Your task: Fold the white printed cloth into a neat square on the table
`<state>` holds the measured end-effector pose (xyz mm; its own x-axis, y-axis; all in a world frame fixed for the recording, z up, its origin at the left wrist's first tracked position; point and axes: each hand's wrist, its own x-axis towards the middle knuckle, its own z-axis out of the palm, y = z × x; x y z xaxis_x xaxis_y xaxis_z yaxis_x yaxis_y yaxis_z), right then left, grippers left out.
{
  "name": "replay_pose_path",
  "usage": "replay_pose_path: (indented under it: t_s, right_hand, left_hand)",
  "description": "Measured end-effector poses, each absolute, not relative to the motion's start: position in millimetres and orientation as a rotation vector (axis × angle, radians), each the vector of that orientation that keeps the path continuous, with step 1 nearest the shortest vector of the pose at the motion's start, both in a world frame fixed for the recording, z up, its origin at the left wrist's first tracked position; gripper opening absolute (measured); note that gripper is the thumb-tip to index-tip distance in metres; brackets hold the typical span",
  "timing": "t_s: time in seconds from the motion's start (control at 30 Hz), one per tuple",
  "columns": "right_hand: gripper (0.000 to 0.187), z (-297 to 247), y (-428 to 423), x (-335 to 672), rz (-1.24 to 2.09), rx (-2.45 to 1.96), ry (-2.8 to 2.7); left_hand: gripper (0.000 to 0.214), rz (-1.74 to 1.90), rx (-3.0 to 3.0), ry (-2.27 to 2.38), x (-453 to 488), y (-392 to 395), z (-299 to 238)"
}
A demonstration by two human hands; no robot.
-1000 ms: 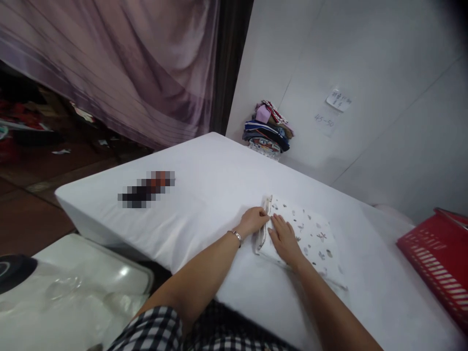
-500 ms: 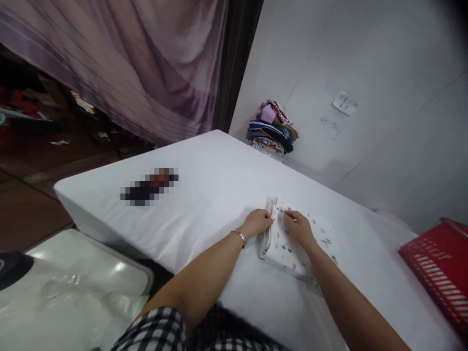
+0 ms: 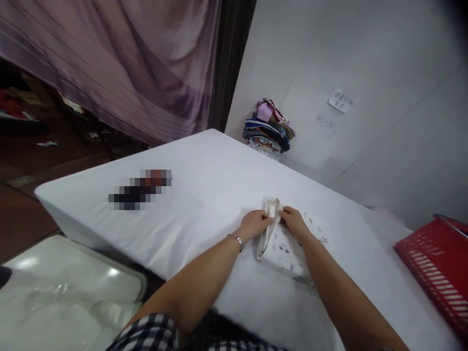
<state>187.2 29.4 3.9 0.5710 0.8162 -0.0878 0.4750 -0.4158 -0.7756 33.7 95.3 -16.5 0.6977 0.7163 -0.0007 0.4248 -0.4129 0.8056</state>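
Observation:
A folded white cloth [image 3: 283,248] with small grey prints lies on the white-covered table [image 3: 193,190]. My left hand [image 3: 255,223] is closed on the layered edge at the cloth's left end. Opposite it, my right hand [image 3: 293,222] pinches the upper layer, and a gap shows between the layers where that edge is lifted. Both hands are close together near the cloth's far left corner. My right forearm hides part of the cloth's right side.
A red basket [image 3: 431,263] stands at the right edge. Folded clothes are stacked in a pile [image 3: 268,126] by the wall, near paper signs [image 3: 340,101]. A blurred-out dark object [image 3: 141,190] lies at the table's left. A glossy white surface [image 3: 69,292] is at lower left.
My right hand has moved left to the cloth's edge and now grips its upper layer. The edge has been pulled up and the layers parted. The view has shifted slightly.

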Motion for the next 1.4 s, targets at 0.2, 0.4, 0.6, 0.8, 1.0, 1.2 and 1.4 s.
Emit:
replay_pose_path:
  t_s: [0.2,0.4,0.6,0.8,1.0,1.2,1.4]
  right_hand:
    - [0.014,5.8,27.6,188.1,0.666,-2.038,-0.929]
    - [0.020,-0.2,33.5,185.8,0.545,-2.112,-0.993]
    - [0.011,2.1,32.0,186.5,0.369,-2.235,-1.152]
    - [0.016,4.9,30.9,189.4,0.283,-2.297,-1.193]
    - [0.017,4.0,30.6,186.7,0.303,-2.275,-1.207]
    - [0.017,1.2,27.5,184.9,0.378,-2.225,-1.151]
    - [0.014,-0.6,27.8,186.8,0.411,-2.186,-1.122]
  left_hand:
    - [0.026,0.427,2.076,0.879,33.8,94.7,-15.3]
    - [0.026,0.423,2.090,0.867,33.5,94.4,-15.6]
    - [0.028,0.421,2.105,0.876,35.3,95.1,-18.5]
    - [0.027,0.419,2.088,0.893,35.0,93.5,-17.5]
    - [0.026,0.422,2.093,0.893,34.7,93.2,-17.0]
    - [0.026,0.452,2.101,0.886,36.2,94.6,-21.2]
    - [0.026,0.460,2.108,0.868,37.0,95.6,-23.3]
